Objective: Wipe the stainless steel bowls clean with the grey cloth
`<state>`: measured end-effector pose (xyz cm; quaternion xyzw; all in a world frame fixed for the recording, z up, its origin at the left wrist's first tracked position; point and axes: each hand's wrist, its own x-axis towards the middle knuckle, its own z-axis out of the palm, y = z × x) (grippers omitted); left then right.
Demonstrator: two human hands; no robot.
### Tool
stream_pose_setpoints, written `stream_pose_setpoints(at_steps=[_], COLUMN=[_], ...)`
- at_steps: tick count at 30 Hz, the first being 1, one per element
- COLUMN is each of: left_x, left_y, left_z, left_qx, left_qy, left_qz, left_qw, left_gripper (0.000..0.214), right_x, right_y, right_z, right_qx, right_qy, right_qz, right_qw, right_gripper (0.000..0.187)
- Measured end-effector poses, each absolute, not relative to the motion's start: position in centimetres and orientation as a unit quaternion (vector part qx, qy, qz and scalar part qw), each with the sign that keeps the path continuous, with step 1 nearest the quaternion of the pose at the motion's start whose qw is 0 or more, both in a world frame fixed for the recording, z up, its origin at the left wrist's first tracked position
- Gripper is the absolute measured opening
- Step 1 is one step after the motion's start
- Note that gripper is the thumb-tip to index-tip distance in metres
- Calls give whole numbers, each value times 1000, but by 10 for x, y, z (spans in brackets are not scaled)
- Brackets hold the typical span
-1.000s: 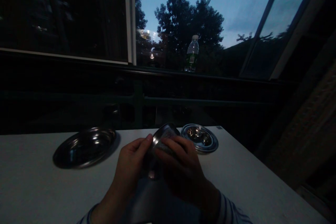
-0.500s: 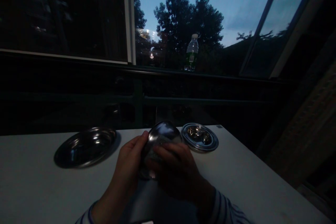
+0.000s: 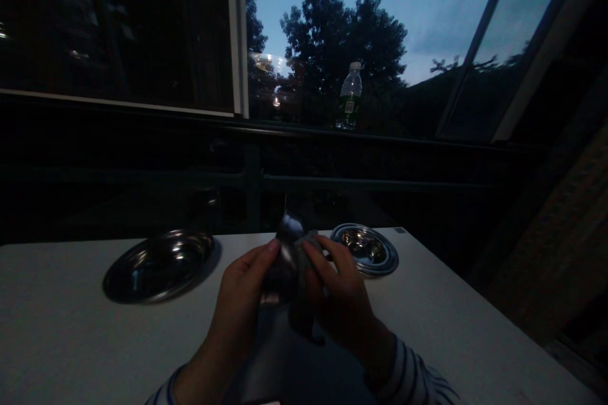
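Your left hand (image 3: 244, 285) grips the shiny bowl (image 3: 285, 262) over the white table (image 3: 61, 329), while your right hand (image 3: 339, 285) pinches what looks like a cloth (image 3: 301, 269) against its right side, so you seem to be wiping it. That likely needs a firm left hold and a soft rub. Half a second ago, the bowl looked wider; now it's narrower.

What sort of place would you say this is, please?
Probably indoors, perhaps a kitchen or dining area, though it is too dark to be sure. The white table, the shiny dish on its left and the window frame with trees beyond suggest this.
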<state>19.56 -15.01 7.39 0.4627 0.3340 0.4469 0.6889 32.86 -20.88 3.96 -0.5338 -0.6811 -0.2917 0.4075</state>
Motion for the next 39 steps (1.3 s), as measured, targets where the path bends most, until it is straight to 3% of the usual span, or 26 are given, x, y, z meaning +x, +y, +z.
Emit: stream_pose_setpoints(at_steps=[3,16,20,24,29,35,39], left_x=[197,202,200,201,202,199,198], left_y=[-151,-150,-148,-148,-152,-148,-147], left_z=[73,69,67,70,75,73,59], left_qx=[475,498,449,440,458,418,457], left_qy=[332,280,290,302,260,273,300], left_qz=[433,414,461,467,462,480,509], left_qw=[690,708,708,704,714,722,666], left_gripper=[32,23,23,29,27,25,21], right_x=[329,324,319,318,319,318,322], right_y=[-207,-212,-213,-213,-211,-214,-215], right_z=[38,39,37,37,33,37,41], right_qx=[-544,-502,-497,-473,-486,-469,-484], right_qy=[-673,-706,-730,-746,-705,-740,-733], right_qz=[-277,-381,-358,-352,-344,-349,-333], right_qw=[418,324,302,310,385,332,342], right_gripper=[38,37,41,37,28,35,37])
